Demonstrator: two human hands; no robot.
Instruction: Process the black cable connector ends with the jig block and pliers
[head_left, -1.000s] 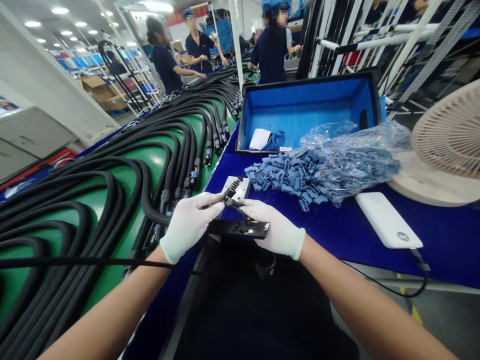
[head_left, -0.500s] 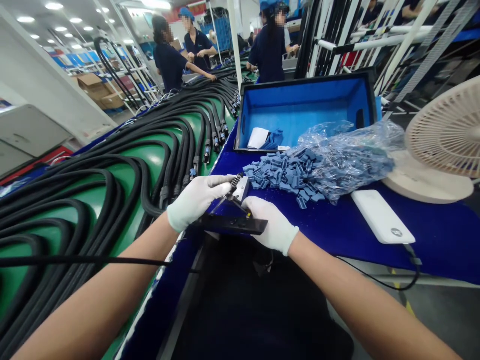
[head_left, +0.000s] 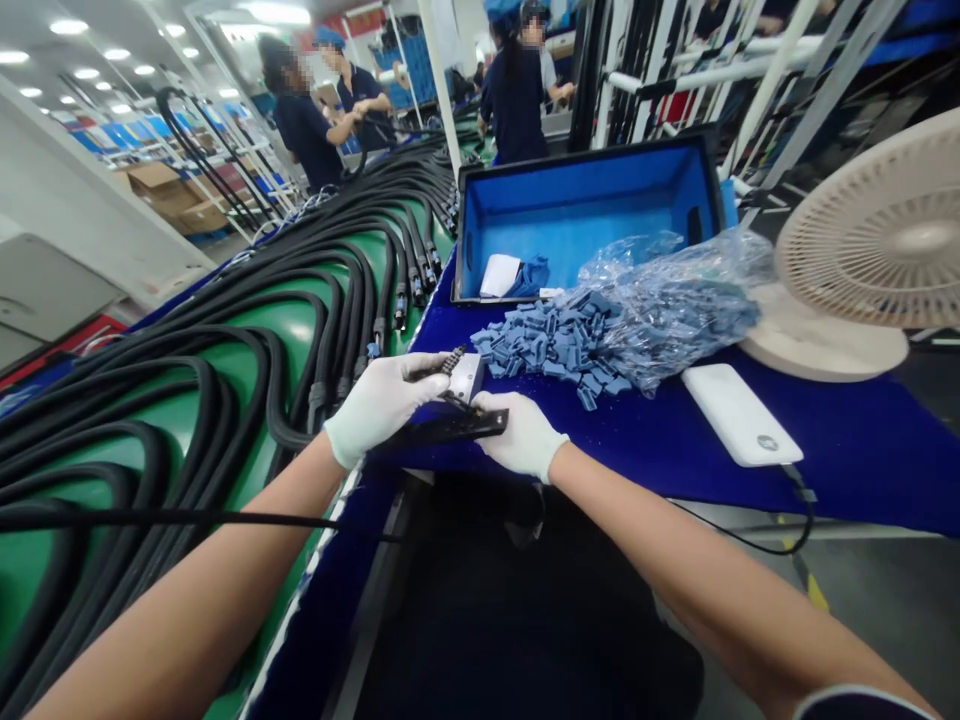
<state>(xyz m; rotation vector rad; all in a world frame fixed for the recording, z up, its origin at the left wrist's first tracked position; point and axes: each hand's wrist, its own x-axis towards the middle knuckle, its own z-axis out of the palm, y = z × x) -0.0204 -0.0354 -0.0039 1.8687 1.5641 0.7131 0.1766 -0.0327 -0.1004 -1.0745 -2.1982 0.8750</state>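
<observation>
A: How is the work held?

B: A ribbed black part (head_left: 453, 359) is clamped between the thumb and fingers of the left hand (head_left: 382, 405), at the near-left side of a white block (head_left: 468, 380) on the tabletop (head_left: 637, 440). A black strip (head_left: 457, 427) is positioned below, its right end lying in front of the right hand (head_left: 519, 437). The right grip's state cannot be told: it may be closed on the strip or on something behind it.

A: Why is this arrangement used?

B: The ribbed part is presumably pinched at one end so that its ribs are left exposed. Blue clips (head_left: 555, 345) are heaped beyond the block, beside a plastic bag (head_left: 690, 300), probably for easy reach.

A: What is obscured?

B: The right fingertips are partly covered by the strip. The strip's left end is lost near the left hand against a dark background. Contact between the ribbed part and the block cannot be confirmed. A fan (head_left: 885, 220) is cut off at the right edge.
</observation>
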